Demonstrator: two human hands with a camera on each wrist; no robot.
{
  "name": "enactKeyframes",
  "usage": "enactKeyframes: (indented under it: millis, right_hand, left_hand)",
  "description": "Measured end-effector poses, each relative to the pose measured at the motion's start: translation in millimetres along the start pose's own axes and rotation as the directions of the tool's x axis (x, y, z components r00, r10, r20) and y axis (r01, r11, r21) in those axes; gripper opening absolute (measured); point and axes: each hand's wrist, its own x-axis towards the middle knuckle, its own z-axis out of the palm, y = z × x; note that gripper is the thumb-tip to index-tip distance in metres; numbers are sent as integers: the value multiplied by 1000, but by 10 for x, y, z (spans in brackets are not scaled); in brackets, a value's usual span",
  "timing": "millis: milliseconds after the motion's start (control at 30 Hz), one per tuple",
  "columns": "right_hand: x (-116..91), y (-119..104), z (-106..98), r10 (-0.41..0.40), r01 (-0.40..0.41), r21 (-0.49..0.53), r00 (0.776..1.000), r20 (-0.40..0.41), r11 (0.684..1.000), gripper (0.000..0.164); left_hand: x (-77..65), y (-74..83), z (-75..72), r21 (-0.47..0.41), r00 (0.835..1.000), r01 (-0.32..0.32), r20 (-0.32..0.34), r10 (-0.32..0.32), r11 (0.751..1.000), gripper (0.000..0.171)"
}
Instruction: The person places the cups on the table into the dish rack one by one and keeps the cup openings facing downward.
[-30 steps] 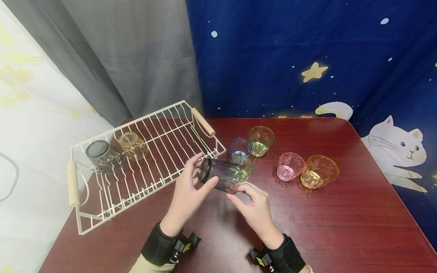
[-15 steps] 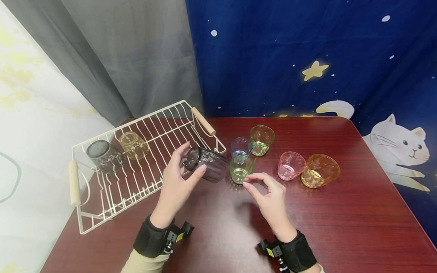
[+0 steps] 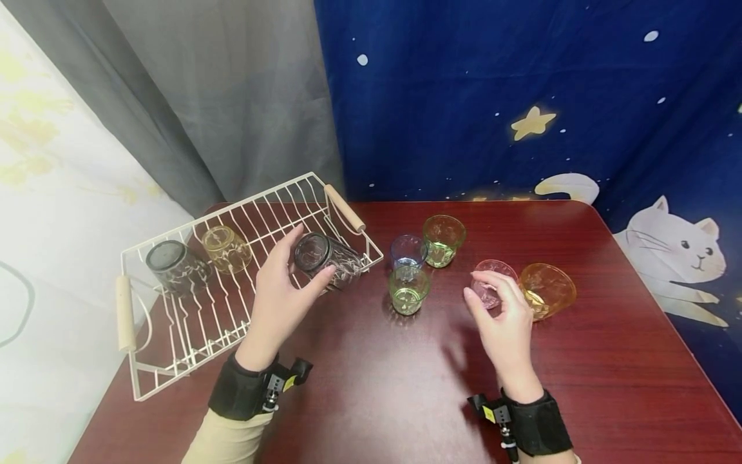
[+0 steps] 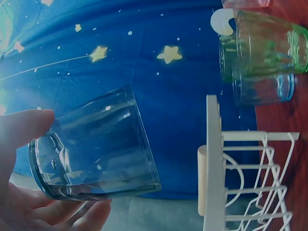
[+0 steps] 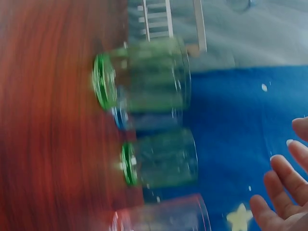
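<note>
Near the rack's [image 3: 345, 208] right edge, our left hand [image 3: 282, 283] grips the grey glass [image 3: 328, 258]; a slack hold could drop it. Our right hand [image 3: 503, 319] hovers by the pink glass [image 3: 489, 296], fingers empty, loose.

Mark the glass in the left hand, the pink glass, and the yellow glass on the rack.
Dark gray glass [image 4: 98, 149], left wrist view: side wall.
Pink glass [image 3: 489, 297], head view: near its base.
Upturned yellow glass [image 3: 230, 252], head view: side wall.
</note>
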Motion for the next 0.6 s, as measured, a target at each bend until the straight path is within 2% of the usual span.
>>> enactKeyframes:
  millis: [133,300,600]
  right_hand:
    - [78,107,-122,15,-20,-103,999,-46,994,34]
    - [180,224,-283,49,-56,-204,998,-42,977,42]
    - [277,325,-478,204,-196,-321,979,-9,927,56]
  left_hand:
    - [37,-21,-42,28,1000,1,0,-1,1000,76]
    - [75,-51,-97,54,1000,13,10,-13,998,75]
    - [202,-115,-230,176,1000,-5,17,2,984,69]
